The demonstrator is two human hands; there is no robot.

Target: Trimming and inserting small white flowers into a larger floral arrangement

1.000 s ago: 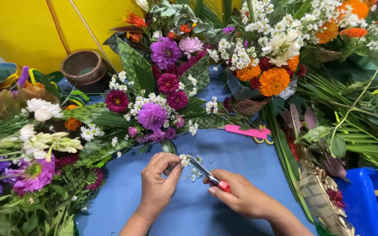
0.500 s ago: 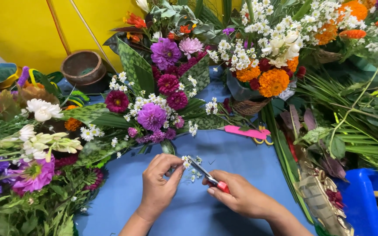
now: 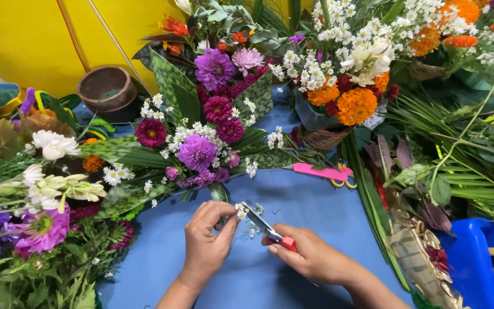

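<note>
My left hand [image 3: 206,243] pinches a small sprig of white daisies [image 3: 240,212] by its stem over the blue table [image 3: 293,194]. In my right hand [image 3: 313,257] are red-handled scissors [image 3: 270,232], their blades pointing up-left at the sprig, close to my left fingertips. A few tiny white blossoms [image 3: 253,232] lie on the blue surface under the blades. Just beyond my hands lies a bouquet of purple and magenta flowers [image 3: 201,149] with green leaves.
Pink scissors with yellow handles [image 3: 321,171] lie on the table to the right. A basket of orange marigolds and white flowers [image 3: 344,97] stands behind. Palm fronds [image 3: 464,166] and a blue tub [image 3: 475,257] are on the right, mixed flowers [image 3: 35,217] left, a brown clay pot [image 3: 107,88] far left.
Both hands have stayed nearly in place. The scissors have edged slightly toward the sprig in the left fingers.
</note>
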